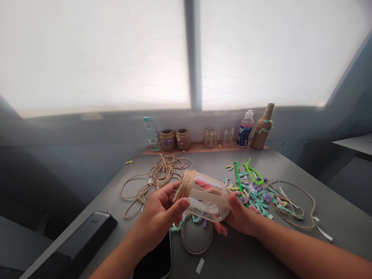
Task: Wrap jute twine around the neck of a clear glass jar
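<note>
A clear glass jar (207,199) lies on its side between my hands, above the grey table (232,255). Jute twine (185,185) is wound round its neck end. My left hand (158,217) grips that twine-wrapped end, thumb pressed on the glass. My right hand (241,217) is closed on the jar's base. A loose tangle of twine (154,178) trails from the jar across the table to the left.
Coloured pipe-cleaner pieces (255,193) and a twine loop (290,209) lie to the right. A dark phone (155,261) and a black case (84,240) sit near the front left. Along the back ledge stand two water bottles (151,133), twine-covered jars (175,139), plain jars (219,136) and a twine-wrapped bottle (263,128).
</note>
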Tool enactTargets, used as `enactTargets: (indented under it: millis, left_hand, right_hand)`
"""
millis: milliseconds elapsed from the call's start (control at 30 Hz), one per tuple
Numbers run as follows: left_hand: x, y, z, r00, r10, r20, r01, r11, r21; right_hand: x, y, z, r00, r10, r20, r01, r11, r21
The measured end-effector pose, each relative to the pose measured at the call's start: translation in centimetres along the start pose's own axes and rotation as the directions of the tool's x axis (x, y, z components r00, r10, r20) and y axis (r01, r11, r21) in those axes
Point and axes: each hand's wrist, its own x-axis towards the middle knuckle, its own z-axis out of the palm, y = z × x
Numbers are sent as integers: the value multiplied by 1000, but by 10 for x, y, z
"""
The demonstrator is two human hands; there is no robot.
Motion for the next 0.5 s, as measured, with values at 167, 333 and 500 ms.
enactTargets:
  millis: [167, 333, 500]
  left_hand:
    - [0, -2, -2, 1000, 4, -30, -4, 1000, -10]
    - [0, 0, -2, 994, -49, -98, 49, 999, -7]
    - [1, 2, -1, 994, -63, -88, 64, 998, 11]
  right_hand:
    - [1, 0, 4, 999, -36, -27, 34, 998, -56]
    - [2, -9, 11, 994, -81, -80, 76, 995, -66]
    - [2, -8, 9, 994, -58, -93, 50, 995, -84]
